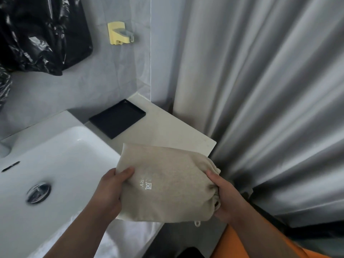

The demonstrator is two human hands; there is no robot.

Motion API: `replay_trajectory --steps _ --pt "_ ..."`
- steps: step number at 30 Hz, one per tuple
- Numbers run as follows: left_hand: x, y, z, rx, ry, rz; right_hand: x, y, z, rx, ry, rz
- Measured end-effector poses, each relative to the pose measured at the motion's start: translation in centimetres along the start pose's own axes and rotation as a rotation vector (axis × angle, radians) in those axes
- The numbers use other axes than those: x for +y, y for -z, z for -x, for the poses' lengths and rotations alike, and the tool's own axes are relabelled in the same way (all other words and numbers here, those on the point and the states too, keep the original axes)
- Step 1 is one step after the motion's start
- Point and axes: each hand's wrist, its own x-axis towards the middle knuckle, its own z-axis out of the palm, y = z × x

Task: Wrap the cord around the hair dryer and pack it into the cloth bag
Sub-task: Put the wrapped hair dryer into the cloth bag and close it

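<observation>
- The curtain hangs right of the sink.
- The surface, just right of the sink, carries a black tray.
- The cloth bag is held up just right of the sink. It bulges, so I judge the hair dryer is inside, unseen.
- It should feel soft outside and hard within, so I'd support the bulk and the neck.
- My left hand grips the closed end and my right hand clutches the gathered mouth.
</observation>
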Motion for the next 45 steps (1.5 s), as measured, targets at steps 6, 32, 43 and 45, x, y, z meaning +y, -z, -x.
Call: replay_trajectory --steps 6,32,43,45 --pt "1.1 -3.1 -3.2 0.049 -0.004 0.048 -4.4 0.8 -5.2 -0.022 -0.038 0.003" --pt "5.3 -16.3 -16.4 0.693 -0.041 0.362 -23.1 -0.7 -32.3 -0.420 -0.316 0.418" --pt "7.4 -7.9 -26.3 0.720 -0.056 0.477 -22.5 -10.0 -42.7 -0.461 -0.228 0.539" --pt "7.6 -6.4 -28.2 0.735 -0.041 0.493 -22.1 -11.5 -45.2 -0.450 -0.216 0.556"
